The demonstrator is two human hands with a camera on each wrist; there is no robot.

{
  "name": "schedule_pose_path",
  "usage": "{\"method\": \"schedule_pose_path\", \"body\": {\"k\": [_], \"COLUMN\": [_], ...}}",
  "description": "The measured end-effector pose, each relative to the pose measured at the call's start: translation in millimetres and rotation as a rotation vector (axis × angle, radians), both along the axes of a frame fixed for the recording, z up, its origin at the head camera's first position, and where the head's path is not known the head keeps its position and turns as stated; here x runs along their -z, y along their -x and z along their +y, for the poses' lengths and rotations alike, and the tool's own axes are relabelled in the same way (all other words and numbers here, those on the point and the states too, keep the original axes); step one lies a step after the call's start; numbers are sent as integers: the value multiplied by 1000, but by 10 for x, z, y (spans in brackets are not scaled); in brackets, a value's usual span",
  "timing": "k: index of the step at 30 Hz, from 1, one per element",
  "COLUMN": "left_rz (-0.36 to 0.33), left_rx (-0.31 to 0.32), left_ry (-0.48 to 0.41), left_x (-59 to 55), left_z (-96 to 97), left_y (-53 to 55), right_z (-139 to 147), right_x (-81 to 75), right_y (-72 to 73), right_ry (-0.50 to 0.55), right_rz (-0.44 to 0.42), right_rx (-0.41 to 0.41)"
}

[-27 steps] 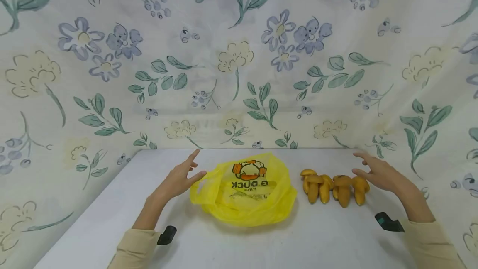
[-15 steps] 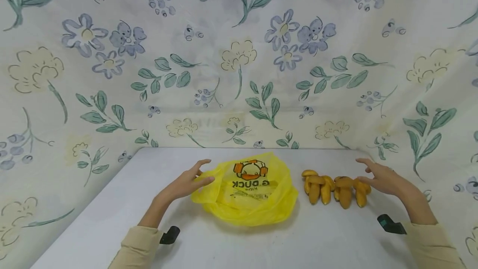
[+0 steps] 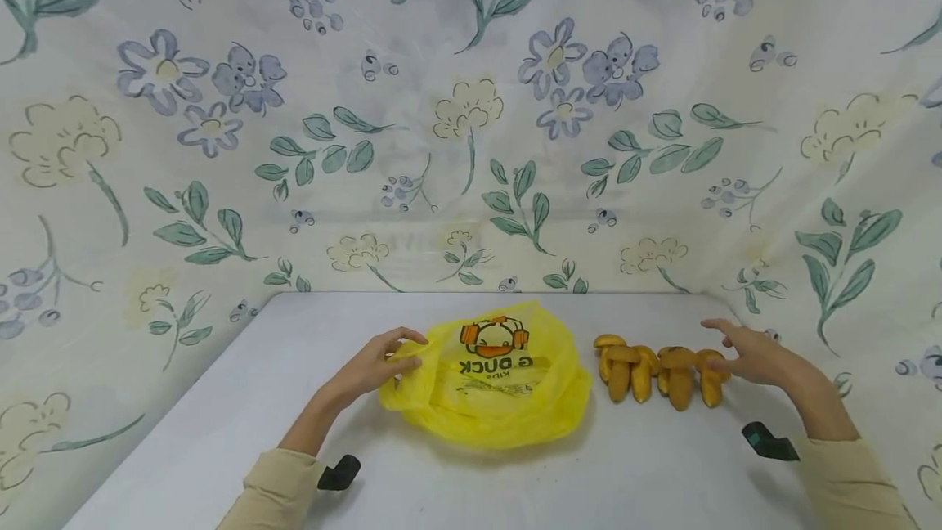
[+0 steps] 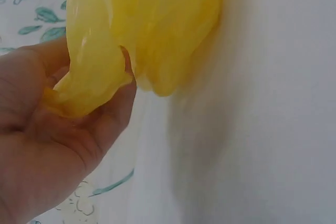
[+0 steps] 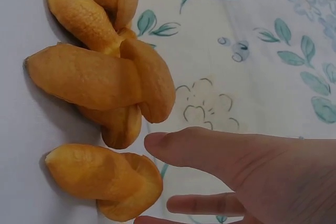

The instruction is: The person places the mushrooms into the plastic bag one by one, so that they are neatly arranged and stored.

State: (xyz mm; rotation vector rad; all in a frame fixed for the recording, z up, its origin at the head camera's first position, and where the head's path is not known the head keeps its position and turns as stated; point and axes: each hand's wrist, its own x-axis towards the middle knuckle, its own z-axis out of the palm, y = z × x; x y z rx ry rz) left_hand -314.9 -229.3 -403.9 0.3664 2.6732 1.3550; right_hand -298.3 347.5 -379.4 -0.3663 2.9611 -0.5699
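On my head feed I have the yellow bag [image 3: 508, 424] lying on the white table [image 3: 471, 501], its face printed with a duck in orange headphones [image 3: 495, 342] and mirrored lettering. I have the left hand [image 3: 377, 362] at the bag's left edge, its fingers bent round a gathered fold of the plastic; through the left wrist camera I see that fold [image 4: 92, 80] lying between thumb and fingers. To the right of the bag, just apart from it, I see a row of brown mushrooms [image 3: 680, 387], some overlapping. Farther right of the bag, at the far end of that row, I have the right hand [image 3: 761, 357] with fingers spread, holding nothing; its thumb is close beside the mushrooms, and I can't tell whether it touches one. Behind the bag hangs a floral cloth [image 3: 412, 211]. Nearer me than the bag, on either side, are beige sleeves [image 3: 274, 487].
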Motion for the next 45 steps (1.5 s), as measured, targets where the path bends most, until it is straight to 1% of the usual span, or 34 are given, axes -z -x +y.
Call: {"method": "schedule_pose_path", "body": {"k": [3, 6, 8, 12, 16, 20, 23, 26, 30, 37, 40, 45], "left_rz": [16, 34, 48, 59, 27, -1, 2, 0, 3, 24, 32, 27], "left_rx": [-35, -58, -79, -100, -84, -30, 0, 13, 11, -15, -22, -46], "left_ry": [-4, 0, 0, -1, -3, -8, -8, -8, 0, 10, 16, 21], "left_x": [31, 50, 47, 29, 25, 15, 7, -6, -35, -27, -25, -33], "left_z": [12, 27, 39, 49, 25, -5, -14, -18, -17, 42, 65, 103], "left_y": [-5, 0, 7, 17, 23, 44, 69, 96, 116, 134, 149, 174], "right_z": [-6, -12, -12, -4, -7, -27, -38, -50, -75, -36, -9, 36], "right_x": [14, 32, 39, 43, 39, 25, 28, 38, 37, 83, 95, 98], "right_y": [4, 3, 2, 7, 21, 29, 25, 24, 26, 153, 210, 301], "right_ry": [1, 7, 9, 8, 6, 1, 8, 16, 21, 22, 31, 42], "right_rz": [-21, -34, -37, -41, -68, -98, -124, -138, -137, -150, -147, -145], "right_rx": [11, 21, 28, 43, 56, 75, 84, 80, 73, 71, 55, 28]}}
